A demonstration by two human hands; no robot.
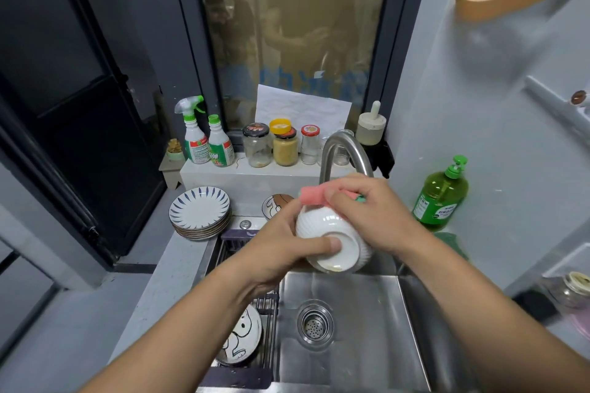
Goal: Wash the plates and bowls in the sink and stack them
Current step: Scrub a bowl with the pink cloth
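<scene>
A stack of blue-patterned plates (200, 212) sits on the counter left of the sink (351, 344). Over the basin, the left hand (281, 247) clasps a white ribbed bowl (332, 241), thumb on its foot, base tilted toward the camera. The right hand (372, 212), fingers closed on a pink sponge (312, 196), presses it against the bowl's far rim, under the faucet (343, 153).

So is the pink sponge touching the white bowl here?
Touching. The head view shows the pink sponge, held in the right hand, pressed against the rim of the white bowl, which the left hand grips.
</scene>
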